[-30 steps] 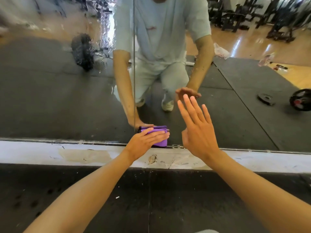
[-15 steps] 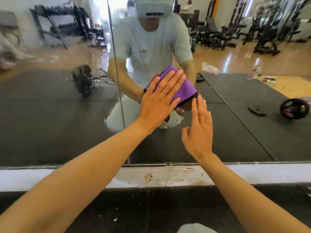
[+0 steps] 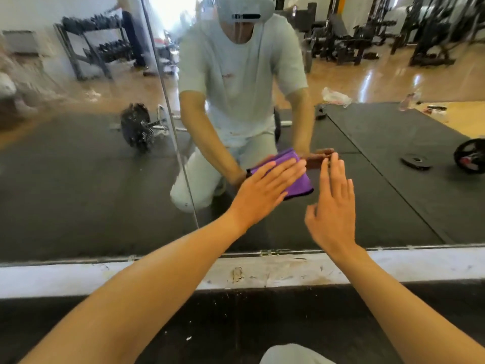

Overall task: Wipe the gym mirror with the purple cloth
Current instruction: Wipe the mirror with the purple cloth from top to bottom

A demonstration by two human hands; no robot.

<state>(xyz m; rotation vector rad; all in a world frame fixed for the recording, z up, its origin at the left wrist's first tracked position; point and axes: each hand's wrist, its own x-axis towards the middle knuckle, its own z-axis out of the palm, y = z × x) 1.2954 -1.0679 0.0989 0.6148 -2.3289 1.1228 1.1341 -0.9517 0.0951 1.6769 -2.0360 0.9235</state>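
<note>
The gym mirror fills the wall ahead of both hands, its glass split by 1 vertical seam to the left of the left hand, its lower edge sitting on a scuffed white ledge below both wrists. Reflected in it are a kneeling person in pale clothes, a barbell out to the left of the grip, and 1 loose weight plate to the right of the right hand. The purple cloth, folded into a pad, lies flat on the glass directly under the left hand's fingers, its dark-edged lower right corner poking out past the fingertips toward the right hand. The left hand reaches up and rightward from a long bare forearm, palm to the mirror, its fingers straight and spread, pressing the cloth against the glass rather than curling round it. The right hand is just beside the cloth, to its right, raised upright with fingers extended and close together, fingertips at the glass, meeting their own reflection; it holds nothing and does not touch the cloth.
</note>
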